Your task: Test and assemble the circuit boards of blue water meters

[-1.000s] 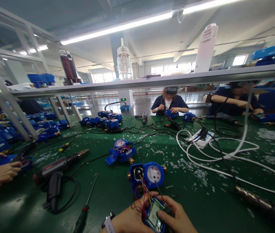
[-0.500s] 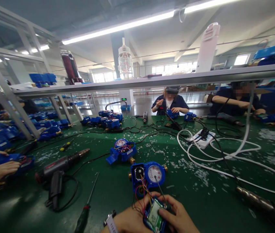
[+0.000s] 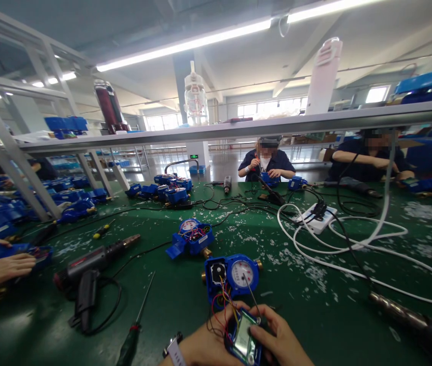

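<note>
Head view showed the left hand [image 3: 208, 349] and right hand [image 3: 282, 341] together, clamped on a boxy display module [image 3: 243, 335] with a glossy screen, just in front of a blue meter [image 3: 229, 277]. A thin metal shaft [image 3: 253, 295] ran from the right hand toward the meter's round dial; coloured wires [image 3: 223, 302] stretched between module and meter. Smooth green tabletop [image 3: 326, 333] gave room rightward up to a metal nozzle [image 3: 399, 311]; leftward, a slim screwdriver [image 3: 129, 343] and a heat gun [image 3: 88, 263] bounded it. Flaky white scraps [image 3: 316, 277] lay beyond.
</note>
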### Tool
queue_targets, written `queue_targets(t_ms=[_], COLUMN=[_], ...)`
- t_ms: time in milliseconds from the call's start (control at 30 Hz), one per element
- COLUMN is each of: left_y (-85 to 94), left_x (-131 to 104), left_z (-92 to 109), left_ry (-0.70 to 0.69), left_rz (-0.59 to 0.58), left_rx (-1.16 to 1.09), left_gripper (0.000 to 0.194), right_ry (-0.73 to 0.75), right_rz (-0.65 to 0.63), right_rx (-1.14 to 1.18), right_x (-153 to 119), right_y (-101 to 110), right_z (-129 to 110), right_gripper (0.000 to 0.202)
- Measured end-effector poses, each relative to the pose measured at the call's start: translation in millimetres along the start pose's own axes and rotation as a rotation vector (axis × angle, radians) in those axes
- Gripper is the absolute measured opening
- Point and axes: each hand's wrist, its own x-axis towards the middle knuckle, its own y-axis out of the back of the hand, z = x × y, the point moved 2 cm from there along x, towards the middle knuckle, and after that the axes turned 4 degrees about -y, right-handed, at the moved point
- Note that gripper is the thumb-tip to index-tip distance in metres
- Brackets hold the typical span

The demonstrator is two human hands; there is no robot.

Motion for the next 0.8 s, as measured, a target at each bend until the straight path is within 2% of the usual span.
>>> queue_targets(t_ms=[200,400,633,800], left_y=[0.2,-2.2,-6.1,-4.9], left_x=[-1,-2,-1,-2], left_z=[-1,9,10,9], left_ry=[-0.001,0.066,0.012,-0.015], left_rz=[0.004,0.018,0.012,0.035], left_rx=[-0.002,0.179,0.103,0.106], left_gripper=[0.084,0.104,0.088,0.086], right_ry=[0.007,0.007,-0.015,0.012], right_rz=[-0.014,0.000,0.005,0.108], right_rx=[0.005,0.015,-0.029,-0.056], right_x=[0,2,-3,-2], right_y=[-4,-7,-8,-1], right_z=[-6,-4,-16,-19], right_gripper=[0.068,0.072,0.074,0.075])
